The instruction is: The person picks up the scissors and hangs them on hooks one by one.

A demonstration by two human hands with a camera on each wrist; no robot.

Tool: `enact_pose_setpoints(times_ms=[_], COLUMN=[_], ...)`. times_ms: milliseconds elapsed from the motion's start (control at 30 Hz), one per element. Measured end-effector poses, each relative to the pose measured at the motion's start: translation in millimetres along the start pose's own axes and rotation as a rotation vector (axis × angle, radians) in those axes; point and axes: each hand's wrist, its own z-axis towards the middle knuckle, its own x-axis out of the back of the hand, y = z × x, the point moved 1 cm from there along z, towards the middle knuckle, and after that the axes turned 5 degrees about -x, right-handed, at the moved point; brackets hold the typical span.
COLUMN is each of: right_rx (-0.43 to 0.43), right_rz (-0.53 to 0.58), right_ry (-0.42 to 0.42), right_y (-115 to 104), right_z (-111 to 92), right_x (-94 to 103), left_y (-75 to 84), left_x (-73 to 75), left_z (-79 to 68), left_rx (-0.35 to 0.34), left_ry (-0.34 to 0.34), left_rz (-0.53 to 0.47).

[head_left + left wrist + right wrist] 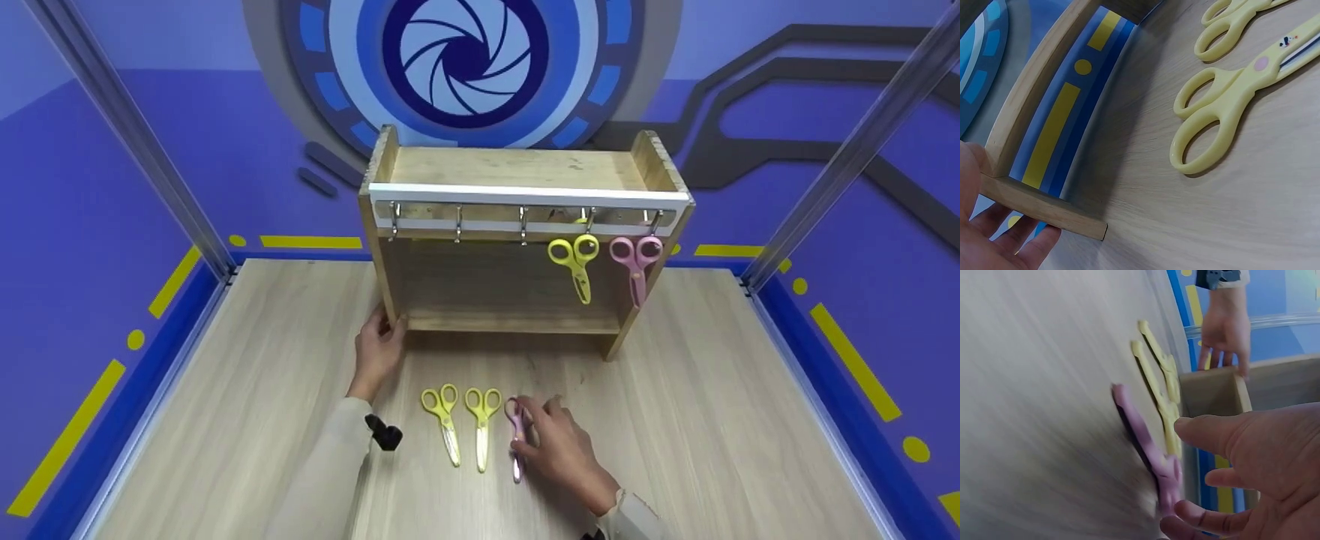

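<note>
My left hand grips the lower left side panel of a wooden rack, fingers on the outer side in the left wrist view. My right hand is over pink scissors lying on the table, its fingertips right at their handle loops. In the right wrist view the thumb is stretched out, apart from the pink scissors. Left of these lie two yellow scissors, one in the middle and one further left, handles toward the rack.
A row of metal hooks runs along the rack's white front rail. Yellow scissors and pink scissors hang from the two rightmost hooks. Purple-blue walls with metal posts enclose the wooden table.
</note>
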Motion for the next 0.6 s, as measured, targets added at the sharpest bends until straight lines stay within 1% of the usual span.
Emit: enact_pose_setpoints(times_ms=[167,300,467,600], right_rx=[-0.011,-0.023,-0.04,-0.059], right_rz=[-0.058,-0.104,-0.125,-0.126], right_ry=[-0.036,-0.038,-0.033,-0.049], right_y=[-3.2,-4.6,-6.4,-7.6], right_z=[-4.5,-5.4,-4.7,-4.8], right_x=[-6.5,-11.1,-15.1,-16.0], left_y=[-0.6,-0.6,0.5,-0.1], left_x=[-0.7,-0.3,0.7,0.6], left_z=[0.1,-0.7,-2.1,-2.2], left_rx=[0.002,-0.002,-0.016,-0.013], left_ry=[0.002,0.0,-0.005,-0.006], left_rz=[0.004,0.008,0.007,0.009])
